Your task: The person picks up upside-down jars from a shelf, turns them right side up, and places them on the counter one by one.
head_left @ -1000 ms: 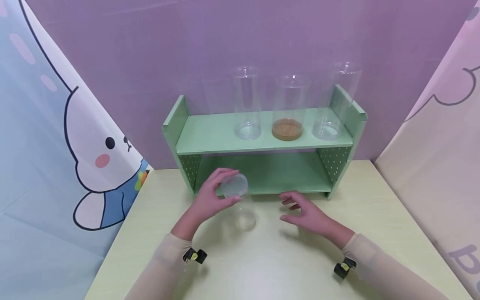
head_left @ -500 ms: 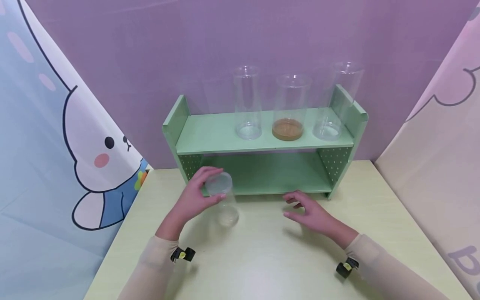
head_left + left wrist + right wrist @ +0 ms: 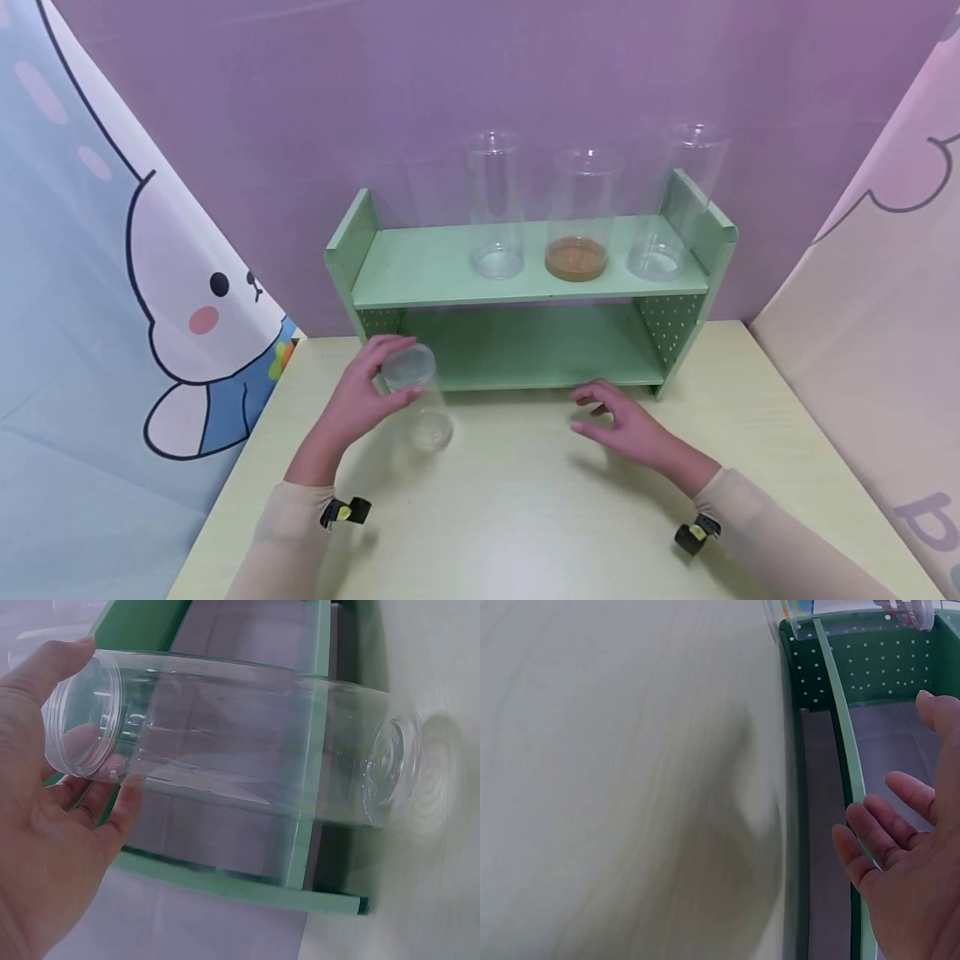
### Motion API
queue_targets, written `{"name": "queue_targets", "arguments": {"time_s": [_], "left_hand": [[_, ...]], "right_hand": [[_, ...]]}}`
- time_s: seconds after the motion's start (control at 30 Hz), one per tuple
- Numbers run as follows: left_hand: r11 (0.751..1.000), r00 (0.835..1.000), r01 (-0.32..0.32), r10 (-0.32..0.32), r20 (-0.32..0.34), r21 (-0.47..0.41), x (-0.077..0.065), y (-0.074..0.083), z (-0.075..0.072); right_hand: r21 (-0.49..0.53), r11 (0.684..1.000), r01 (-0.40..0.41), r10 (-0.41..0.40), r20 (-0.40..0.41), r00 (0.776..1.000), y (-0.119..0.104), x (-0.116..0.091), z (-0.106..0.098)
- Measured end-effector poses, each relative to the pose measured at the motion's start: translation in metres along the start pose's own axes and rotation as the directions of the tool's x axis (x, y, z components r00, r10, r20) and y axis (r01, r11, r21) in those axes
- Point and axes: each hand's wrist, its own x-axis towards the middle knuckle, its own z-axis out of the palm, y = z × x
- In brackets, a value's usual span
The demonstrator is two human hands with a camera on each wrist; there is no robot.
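Observation:
A tall clear plastic jar (image 3: 430, 421) with a lid-like top stands near the shelf's left front corner. My left hand (image 3: 354, 406) grips it round the top end, thumb on one side and fingers on the other. In the left wrist view the jar (image 3: 225, 739) is see-through, with a ridged round top between the fingers and its base close over the table. Before the lower shelf, my right hand (image 3: 618, 425) is raised with fingers loosely bent and nothing in them. The right wrist view shows that hand (image 3: 907, 855) apart from the shelf's edge in front.
A green two-tier shelf (image 3: 420, 267) stands on the pale table (image 3: 510, 517) against a purple backdrop. On its upper tier are a clear jar (image 3: 497, 200), another with a brown base (image 3: 574, 260) and a third clear jar (image 3: 656, 260) at the right.
My left hand has carried the clear jar to the left, from before the lower shelf to its left front corner. The right hand has shifted only slightly right.

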Motion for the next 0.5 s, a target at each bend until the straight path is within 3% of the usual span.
{"name": "queue_targets", "arguments": {"time_s": [0.5], "left_hand": [[0.998,0.998,0.056,-0.056,0.001,0.011,-0.0064,-0.0086,-0.0069]], "right_hand": [[-0.026,0.999,0.027,-0.027,-0.014,1.000,-0.0007,0.0011,-0.0005]]}}
